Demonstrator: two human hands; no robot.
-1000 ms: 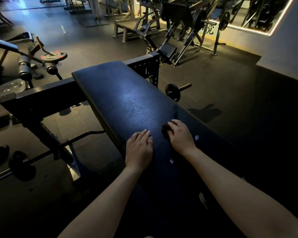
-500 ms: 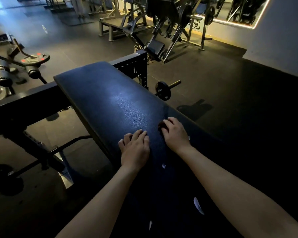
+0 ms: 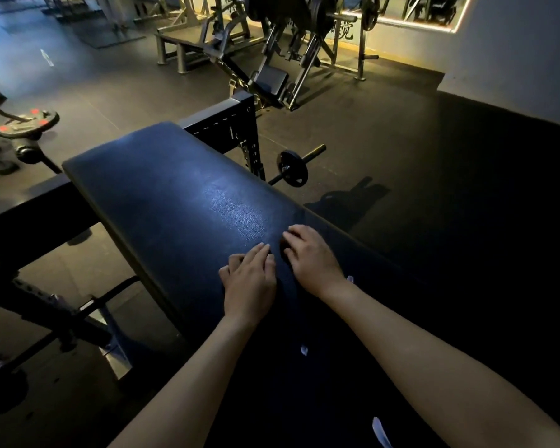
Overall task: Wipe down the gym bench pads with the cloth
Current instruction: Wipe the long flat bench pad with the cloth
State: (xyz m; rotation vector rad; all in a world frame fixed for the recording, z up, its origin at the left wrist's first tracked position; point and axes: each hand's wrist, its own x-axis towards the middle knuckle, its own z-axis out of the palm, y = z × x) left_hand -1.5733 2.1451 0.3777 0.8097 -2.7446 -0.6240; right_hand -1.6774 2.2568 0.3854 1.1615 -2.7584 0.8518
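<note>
A long dark blue bench pad (image 3: 175,195) runs from the lower middle up to the left. My left hand (image 3: 249,282) lies flat on the pad with its fingers straight and together. Just to its right, my right hand (image 3: 314,257) rests on the pad with its fingers curled over a small dark cloth (image 3: 284,251). Only a dark edge of the cloth shows under the fingertips. The two hands nearly touch.
The bench's black frame (image 3: 240,130) stands behind the pad's far end. A barbell with a small plate (image 3: 293,171) lies on the floor to the right. A plate-loaded machine (image 3: 272,82) stands farther back, and a weight plate (image 3: 29,122) sits at the left. Small pale scuffs (image 3: 304,350) mark the near pad.
Both hands have stayed at about the same spot on the pad. My left hand has edged closer to my right hand. The view has shifted a little.
</note>
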